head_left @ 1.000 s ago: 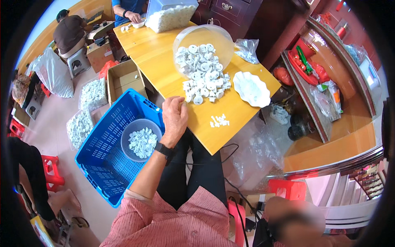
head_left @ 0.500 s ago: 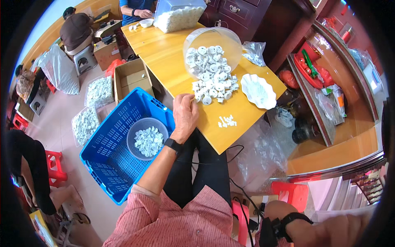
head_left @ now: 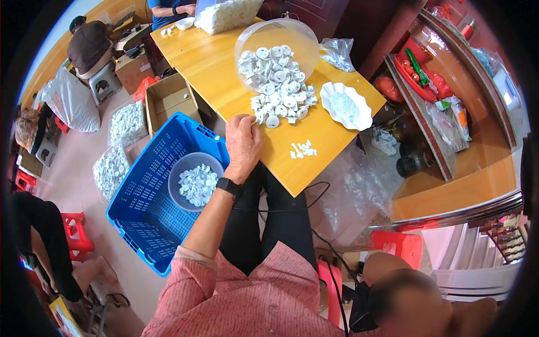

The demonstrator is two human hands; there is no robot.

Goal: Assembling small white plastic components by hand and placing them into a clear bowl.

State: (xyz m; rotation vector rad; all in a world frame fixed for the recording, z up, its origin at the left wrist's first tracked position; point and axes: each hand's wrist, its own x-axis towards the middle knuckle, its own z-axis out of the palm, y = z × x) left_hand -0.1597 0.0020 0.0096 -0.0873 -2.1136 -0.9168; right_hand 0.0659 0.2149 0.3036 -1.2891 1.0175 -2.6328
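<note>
Holding white parts (head_left: 270, 87): tipped tub (head_left: 303, 42).

We are noting 1 red stool (head_left: 401, 245) standing at lower right and 1 second red stool (head_left: 80, 244) standing at left. We are seeing 1 person in brown (head_left: 87, 46) sitting on a grey stool (head_left: 105, 83), a full white sack (head_left: 68, 100) standing nearby. At right, we are observing 1 green item (head_left: 414, 67) lying in a red tray (head_left: 407, 82) on a shelf (head_left: 418, 122).
</note>
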